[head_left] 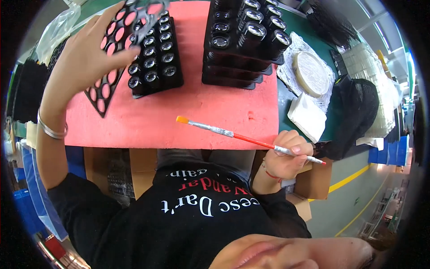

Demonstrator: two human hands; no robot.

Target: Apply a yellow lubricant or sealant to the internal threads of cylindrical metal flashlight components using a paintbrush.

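Observation:
My left hand point(87, 56) is raised over the red mat point(179, 116) and grips a black perforated tray lid point(114, 58) with round holes, tilted up off a black tray of glass lenses point(154, 58). My right hand point(289, 157) sits at the mat's near right corner, closed around a thin paintbrush point(233, 133) with a red handle and orange bristles pointing left over the mat. A stack of black lens trays point(244, 42) stands at the mat's far right.
A round white disc point(310, 74) lies on white lace-like padding right of the mat, with a folded white cloth point(307, 116) nearer. A black mesh bag point(358, 112) sits further right. Black trays pile at the left edge point(27, 89). Cardboard boxes point(143, 166) stand below the table.

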